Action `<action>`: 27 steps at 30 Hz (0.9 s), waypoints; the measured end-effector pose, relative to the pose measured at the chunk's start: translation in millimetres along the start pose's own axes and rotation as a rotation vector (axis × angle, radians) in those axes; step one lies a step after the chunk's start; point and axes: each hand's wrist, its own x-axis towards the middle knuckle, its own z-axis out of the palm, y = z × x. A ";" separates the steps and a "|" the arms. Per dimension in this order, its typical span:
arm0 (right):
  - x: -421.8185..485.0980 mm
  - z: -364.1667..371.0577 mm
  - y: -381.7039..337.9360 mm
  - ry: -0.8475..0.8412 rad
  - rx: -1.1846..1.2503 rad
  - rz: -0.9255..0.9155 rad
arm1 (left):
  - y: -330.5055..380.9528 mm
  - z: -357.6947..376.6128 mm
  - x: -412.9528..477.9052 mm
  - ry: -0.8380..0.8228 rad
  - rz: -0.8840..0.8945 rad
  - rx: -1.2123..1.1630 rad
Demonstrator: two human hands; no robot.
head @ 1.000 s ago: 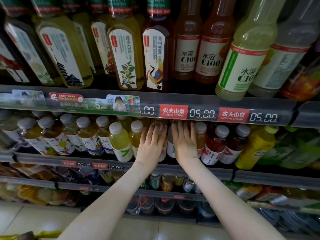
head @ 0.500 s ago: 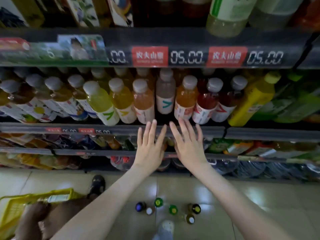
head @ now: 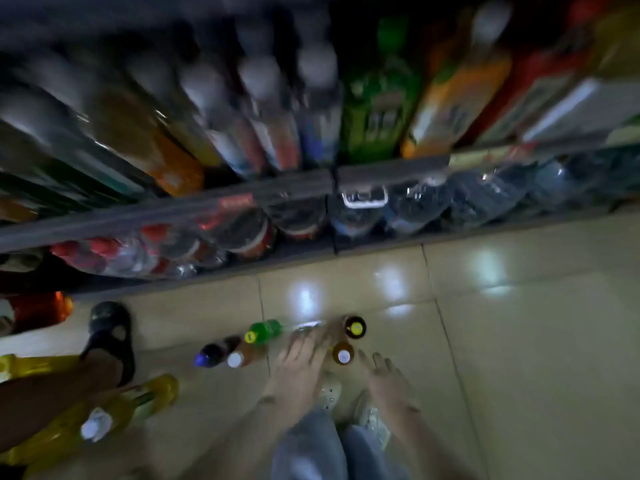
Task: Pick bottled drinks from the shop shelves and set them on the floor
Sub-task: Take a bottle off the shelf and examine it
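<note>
Blurred downward view of a shop aisle. The left hand (head: 300,358) and right hand (head: 385,377) reach down, fingers spread, holding nothing. A brown bottle (head: 343,355) stands between them on the tiled floor (head: 519,341), a green bottle (head: 259,333) to its left. Stocked shelves (head: 173,216) run above. At far left are another person's sandalled foot (head: 110,336) and a yellow basket (head: 161,386).

Your shelves (head: 242,209) run across the far side, and the floor (head: 519,341) lies before them. On the floor, just ahead of your shoes (head: 329,393), stands a cluster of bottles (head: 239,356). Your left hand (head: 298,355) is among them, your right hand (head: 384,375) just right of the nearest. At far left a basket (head: 162,388) holds a lone bottle (head: 93,427), beside another person's foot (head: 110,337).
</note>
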 end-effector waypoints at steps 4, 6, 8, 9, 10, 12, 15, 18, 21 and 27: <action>78.7 68.1 -17.1 0.072 0.069 0.004 | -6.3 95.8 53.3 -0.024 -0.048 0.002; 114.6 97.0 -22.3 0.085 0.076 0.013 | -11.0 125.0 72.5 0.040 -0.049 0.000; 137.5 113.2 -24.1 0.102 0.111 -0.001 | -19.0 149.5 84.7 -0.022 -0.071 0.001; 140.7 116.6 -24.6 0.143 0.134 -0.005 | -22.1 158.3 88.2 -0.088 -0.088 0.006; 136.5 115.1 -23.1 0.185 0.149 -0.030 | -23.5 163.7 90.2 -0.123 -0.093 0.006; 117.0 108.4 -16.0 0.218 0.199 -0.062 | -20.3 162.9 88.8 -0.157 -0.083 -0.016; 66.0 84.8 1.0 0.279 0.500 0.023 | -0.8 132.1 75.2 -0.233 -0.070 -0.119; -15.9 17.1 27.9 0.372 0.879 0.089 | 35.3 75.3 50.8 -0.303 0.036 -0.260; -109.6 -70.0 65.4 0.484 1.096 0.113 | 85.7 -11.9 26.4 -0.279 0.126 -0.488; -274.0 -230.9 134.7 0.762 1.402 0.089 | 196.3 -200.8 -19.2 -0.143 0.211 -0.620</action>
